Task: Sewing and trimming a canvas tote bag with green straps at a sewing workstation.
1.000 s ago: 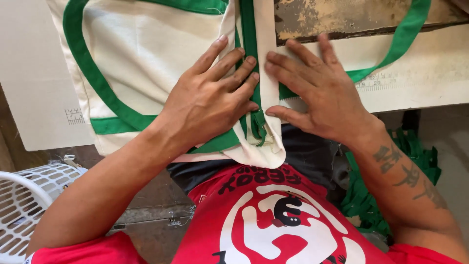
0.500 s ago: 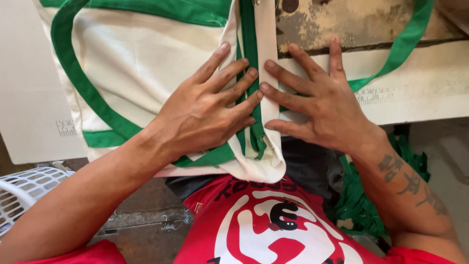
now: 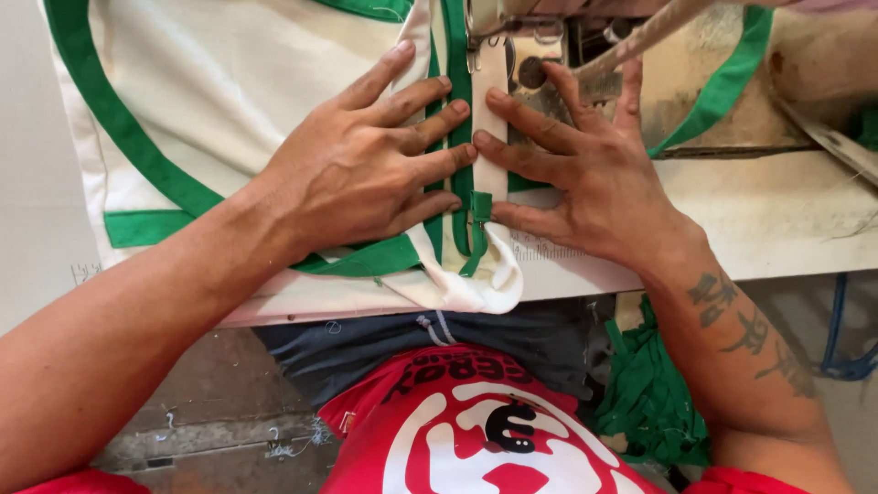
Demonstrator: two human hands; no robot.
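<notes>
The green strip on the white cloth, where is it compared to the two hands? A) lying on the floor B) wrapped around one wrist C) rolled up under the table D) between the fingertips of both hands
D: the green strip runs up the white cloth between the fingertips of the left hand and the right hand, both pressed flat on the cloth.

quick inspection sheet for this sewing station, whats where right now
surface: pale table, worn and marked
job's things: cream fabric with green trim, lying under the sewing machine foot
clutter: heap of green strips below the table edge
grippers: left hand and right hand pressed flat on the fabric either side of the trim
cables: blue cord hanging at the right
surroundings: white plastic basket not in view now; concrete floor
</notes>
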